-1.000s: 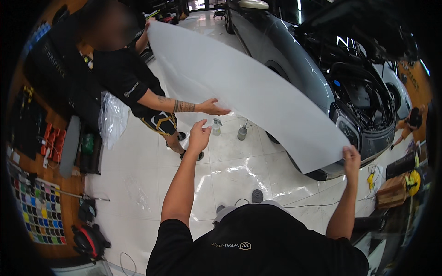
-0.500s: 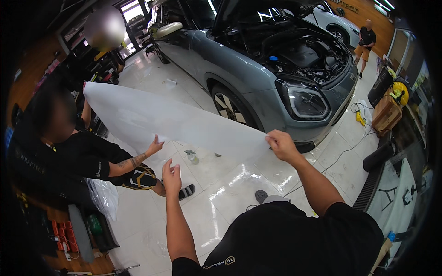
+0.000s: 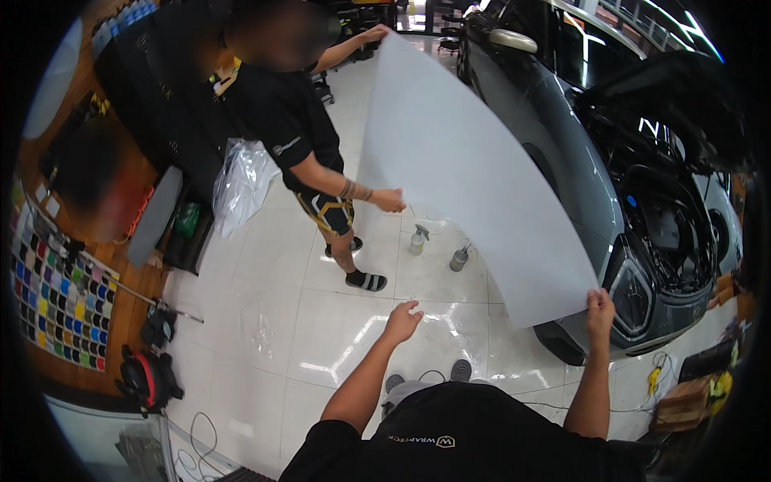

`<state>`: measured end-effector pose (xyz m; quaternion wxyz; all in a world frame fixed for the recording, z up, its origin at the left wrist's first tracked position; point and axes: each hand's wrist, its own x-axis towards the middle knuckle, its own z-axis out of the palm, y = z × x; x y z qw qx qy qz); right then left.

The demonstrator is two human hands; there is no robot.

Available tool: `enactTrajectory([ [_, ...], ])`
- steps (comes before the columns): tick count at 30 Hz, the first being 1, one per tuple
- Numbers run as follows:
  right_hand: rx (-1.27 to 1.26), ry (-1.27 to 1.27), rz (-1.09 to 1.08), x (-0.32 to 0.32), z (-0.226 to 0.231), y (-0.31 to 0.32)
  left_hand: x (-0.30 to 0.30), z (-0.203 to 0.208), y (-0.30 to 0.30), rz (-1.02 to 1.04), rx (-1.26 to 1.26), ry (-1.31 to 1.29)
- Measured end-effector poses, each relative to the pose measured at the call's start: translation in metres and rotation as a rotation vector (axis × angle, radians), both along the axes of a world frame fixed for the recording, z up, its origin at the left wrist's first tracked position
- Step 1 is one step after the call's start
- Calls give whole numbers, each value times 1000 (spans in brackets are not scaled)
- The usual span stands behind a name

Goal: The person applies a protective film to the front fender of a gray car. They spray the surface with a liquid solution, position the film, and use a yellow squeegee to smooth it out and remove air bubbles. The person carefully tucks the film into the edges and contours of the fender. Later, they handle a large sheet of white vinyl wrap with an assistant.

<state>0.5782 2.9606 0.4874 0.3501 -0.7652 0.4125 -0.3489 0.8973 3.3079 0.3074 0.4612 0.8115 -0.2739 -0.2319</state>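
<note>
A large sheet of whitish, translucent film (image 3: 474,169) hangs spread in the air beside a grey-blue car (image 3: 574,136). My right hand (image 3: 600,315) pinches its near right corner, close to the car's headlight. The far end is held by a co-worker (image 3: 285,112), who grips the upper corner with one hand (image 3: 376,34) and the left edge with the other (image 3: 389,199). Apart from the sheet, my left hand (image 3: 404,321) is raised over the floor, its fingers loosely apart and holding nothing. Part of the car's side and front wheel lies hidden behind the film.
Two spray bottles, one clear (image 3: 418,241) and one dark (image 3: 459,259), stand on the tiled floor between us. The car's hood (image 3: 675,104) is raised. Crumpled clear plastic (image 3: 245,181) lies behind the co-worker. At left are a red-and-black machine (image 3: 149,377) and colour swatches (image 3: 60,293).
My view has swung left. The film now hangs wider, showing more of its surface. The co-worker appears more upright; my right hand still grips the corner and my left remains free.
</note>
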Motion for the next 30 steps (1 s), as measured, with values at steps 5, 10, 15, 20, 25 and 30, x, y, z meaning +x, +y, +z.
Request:
enactTrajectory([
  [5, -255, 159, -77, -5, 66, -34, -33, -32, 44, 37, 56, 177],
  [10, -353, 14, 12, 30, 157, -50, -36, -44, 66, 40, 173, 171],
  [15, -492, 191, -134, 54, 173, -92, -25, -50, 73, 55, 128, 92],
  [20, -476, 322, -238, 37, 116, -122, -30, -63, 77, 43, 128, 171],
  [25, -584, 349, -274, 22, 53, -114, -47, -81, 84, -10, 236, 176],
  [30, -297, 153, -263, 35, 19, -103, -33, -78, 67, 60, 325, 251],
])
